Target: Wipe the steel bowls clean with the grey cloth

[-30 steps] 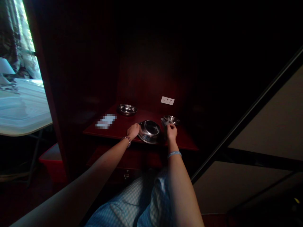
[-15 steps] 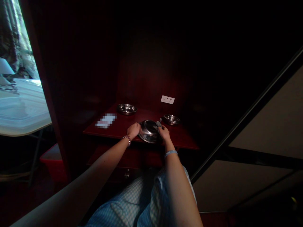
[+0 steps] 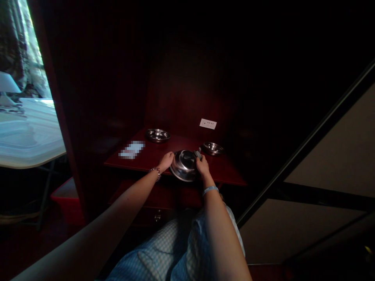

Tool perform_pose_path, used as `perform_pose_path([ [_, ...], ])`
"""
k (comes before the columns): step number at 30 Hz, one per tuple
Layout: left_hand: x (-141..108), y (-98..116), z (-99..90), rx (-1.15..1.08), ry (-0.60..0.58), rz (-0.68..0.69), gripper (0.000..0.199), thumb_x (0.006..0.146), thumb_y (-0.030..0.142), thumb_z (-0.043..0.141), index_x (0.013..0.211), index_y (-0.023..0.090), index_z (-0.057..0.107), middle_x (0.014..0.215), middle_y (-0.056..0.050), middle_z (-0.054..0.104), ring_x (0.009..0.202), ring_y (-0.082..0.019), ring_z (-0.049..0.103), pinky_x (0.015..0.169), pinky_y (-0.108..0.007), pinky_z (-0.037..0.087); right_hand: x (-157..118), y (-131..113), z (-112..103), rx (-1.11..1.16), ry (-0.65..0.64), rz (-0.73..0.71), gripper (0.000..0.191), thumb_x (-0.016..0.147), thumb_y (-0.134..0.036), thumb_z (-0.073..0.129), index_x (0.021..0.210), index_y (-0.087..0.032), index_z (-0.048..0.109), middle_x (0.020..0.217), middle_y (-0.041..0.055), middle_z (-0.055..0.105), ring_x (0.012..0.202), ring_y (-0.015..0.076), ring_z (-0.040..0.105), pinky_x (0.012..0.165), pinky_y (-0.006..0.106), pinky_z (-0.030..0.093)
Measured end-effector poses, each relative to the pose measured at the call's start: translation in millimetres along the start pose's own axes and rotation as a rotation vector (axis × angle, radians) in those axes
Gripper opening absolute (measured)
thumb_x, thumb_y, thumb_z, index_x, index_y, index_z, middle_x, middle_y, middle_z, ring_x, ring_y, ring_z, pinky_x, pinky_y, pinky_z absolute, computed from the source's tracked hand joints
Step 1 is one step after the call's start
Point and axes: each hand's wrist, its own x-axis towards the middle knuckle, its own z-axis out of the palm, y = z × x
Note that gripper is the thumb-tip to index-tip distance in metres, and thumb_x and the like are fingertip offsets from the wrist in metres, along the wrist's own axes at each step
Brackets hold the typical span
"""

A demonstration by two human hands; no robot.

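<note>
A shiny metal bowl [image 3: 185,167] is held between my two hands over the front edge of the dark red shelf [image 3: 231,171], its underside turned up toward me. My left hand [image 3: 166,160] is closed on the bowl's left rim. At the bowl's right side, my right hand [image 3: 202,165] is closed on a grey cloth [image 3: 198,153] pressed against the metal. Farther back on the shelf, one metal bowl [image 3: 158,135] sits at the left. Another metal bowl [image 3: 213,148] lies just beyond my right hand.
A blurred-out flat white item [image 3: 132,150] lies on the shelf's left part. On the back wall is a white socket plate [image 3: 208,124]. A drawer with a metal knob [image 3: 157,216] is below. At the left stand a pale table [image 3: 29,136] and a red bin [image 3: 68,199].
The bowl has come slightly down and toward me, its underside showing more. Both hands keep their holds.
</note>
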Motion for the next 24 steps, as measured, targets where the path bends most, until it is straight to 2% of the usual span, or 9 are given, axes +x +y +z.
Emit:
perform_pose_path([
  [4,2,-2,0.7,-0.078,-0.077,0.051,0.028,0.088,0.023,0.039,0.061,0.019,0.047,0.064,0.002,0.053,0.066,-0.013,0.051,0.064,-0.024,0.039,-8,-7,-5,-0.063,0.017,-0.026,0.041,0.091,-0.029,0.042,0.126,-0.019,0.058,0.121,0.0117,0.067,0.111,0.0237,0.063,0.099,0.036,0.045],
  [9,1,0,1.5,-0.1,-0.115,0.06,0.03,0.088,0.023,0.036,0.061,0.019,0.049,0.064,0.002,0.055,0.066,-0.013,0.05,0.066,-0.025,0.039,-19,-18,-9,-0.128,0.016,-0.106,0.039,0.092,-0.031,0.042,0.126,-0.023,0.059,0.121,0.0088,0.067,0.11,0.0234,0.062,0.096,0.035,0.045],
  [14,-1,1,1.6,-0.099,-0.164,0.074,0.031,0.088,0.024,0.036,0.06,0.019,0.05,0.065,0.001,0.057,0.067,-0.014,0.051,0.064,-0.024,0.039,-28,-27,-7,-0.277,0.049,-0.304,0.037,0.093,-0.031,0.043,0.124,-0.021,0.06,0.122,0.0101,0.065,0.108,0.0248,0.061,0.094,0.036,0.045],
  [18,-1,0,2.1,-0.057,-0.143,0.086,0.031,0.088,0.025,0.037,0.06,0.019,0.049,0.064,0.001,0.057,0.067,-0.014,0.052,0.064,-0.025,0.04,-33,-33,-5,-0.338,0.056,-0.449,0.036,0.093,-0.028,0.044,0.125,-0.022,0.06,0.124,0.0084,0.065,0.108,0.0241,0.059,0.097,0.036,0.043],
  [21,0,0,2.6,-0.008,-0.14,0.092,0.032,0.088,0.025,0.036,0.06,0.019,0.05,0.065,0.0,0.06,0.068,-0.015,0.055,0.069,-0.026,0.042,-36,-36,-3,-0.338,0.037,-0.557,0.035,0.093,-0.025,0.045,0.125,-0.021,0.06,0.125,0.0075,0.064,0.112,0.0228,0.057,0.101,0.036,0.04],
  [24,1,-1,2.7,0.016,-0.128,0.09,0.032,0.089,0.027,0.036,0.065,0.018,0.056,0.075,-0.005,0.067,0.077,-0.017,0.06,0.077,-0.028,0.045,-37,-37,-1,-0.306,0.0,-0.645,0.035,0.093,-0.024,0.045,0.125,-0.021,0.061,0.129,0.0073,0.063,0.117,0.0226,0.054,0.105,0.038,0.037],
])
